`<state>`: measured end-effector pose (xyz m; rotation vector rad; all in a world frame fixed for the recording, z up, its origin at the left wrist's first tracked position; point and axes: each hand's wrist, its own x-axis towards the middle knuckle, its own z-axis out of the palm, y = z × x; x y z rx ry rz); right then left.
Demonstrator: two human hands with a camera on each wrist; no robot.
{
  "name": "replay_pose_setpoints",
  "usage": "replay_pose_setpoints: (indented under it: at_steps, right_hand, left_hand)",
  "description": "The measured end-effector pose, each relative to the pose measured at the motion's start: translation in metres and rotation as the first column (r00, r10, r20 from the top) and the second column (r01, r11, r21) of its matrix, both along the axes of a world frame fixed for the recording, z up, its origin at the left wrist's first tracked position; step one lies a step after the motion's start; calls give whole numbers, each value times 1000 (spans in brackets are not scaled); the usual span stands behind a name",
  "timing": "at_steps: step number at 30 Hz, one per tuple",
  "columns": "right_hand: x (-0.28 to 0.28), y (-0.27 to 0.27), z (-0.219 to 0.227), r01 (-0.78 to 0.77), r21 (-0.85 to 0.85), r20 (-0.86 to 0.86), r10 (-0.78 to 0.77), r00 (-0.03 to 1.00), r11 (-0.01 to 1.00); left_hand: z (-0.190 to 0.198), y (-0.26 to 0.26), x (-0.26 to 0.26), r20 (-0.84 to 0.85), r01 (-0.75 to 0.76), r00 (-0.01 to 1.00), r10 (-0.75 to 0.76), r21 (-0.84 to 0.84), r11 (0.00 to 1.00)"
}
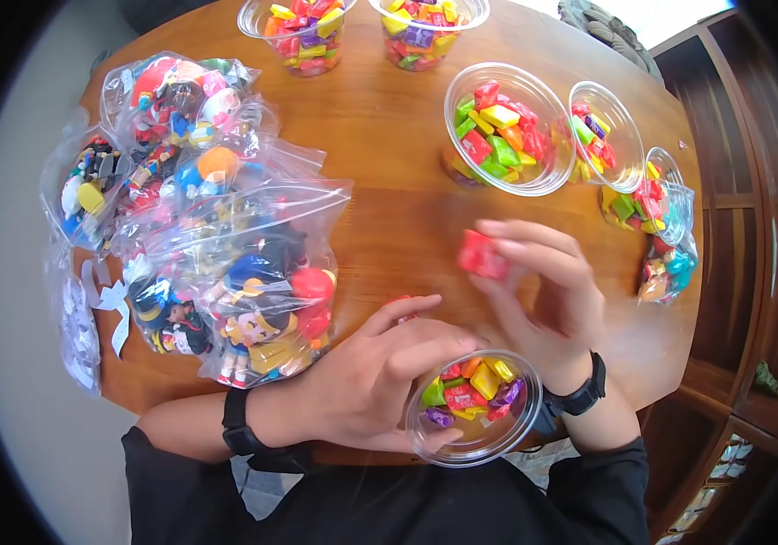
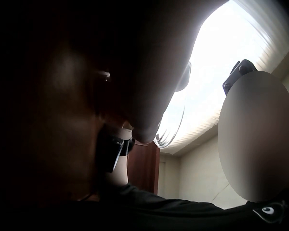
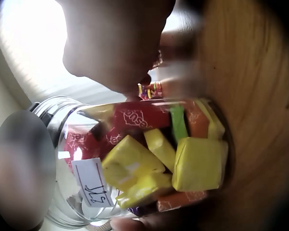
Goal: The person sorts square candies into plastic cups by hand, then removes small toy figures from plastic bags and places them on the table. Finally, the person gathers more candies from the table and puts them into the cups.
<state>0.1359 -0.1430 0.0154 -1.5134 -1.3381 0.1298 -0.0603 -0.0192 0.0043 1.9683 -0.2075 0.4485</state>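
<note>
In the head view my right hand (image 1: 548,295) pinches a red wrapped candy (image 1: 483,255) between thumb and fingertips, raised above the table. My left hand (image 1: 389,377) holds a clear plastic cup (image 1: 534,427) near the table's front edge, fingers and thumb about its left side. Red, yellow, green, orange and purple wrapped candies (image 1: 466,397) lie inside. Another red candy (image 1: 404,309) shows partly behind the left fingers. From the right wrist, the cup's side carries a white handwritten label (image 3: 93,183). The left wrist view is mostly dark.
Bags of small toy figures (image 1: 262,272) cover the table's left side. More candy-filled cups stand at the back and right, the closest being a wide cup (image 1: 543,177). A small bag (image 1: 669,268) lies at the right edge. A white paper piece (image 1: 116,304) sits far left.
</note>
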Motion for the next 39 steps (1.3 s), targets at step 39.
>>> replay_pose_setpoints:
  at_steps: [39]
  right_hand:
    - [-25, -6, 1, -318, -331, 244, 406, 881, 889]
  left_hand:
    - [-16, -4, 0, -53, -415, 902, 429, -385, 824]
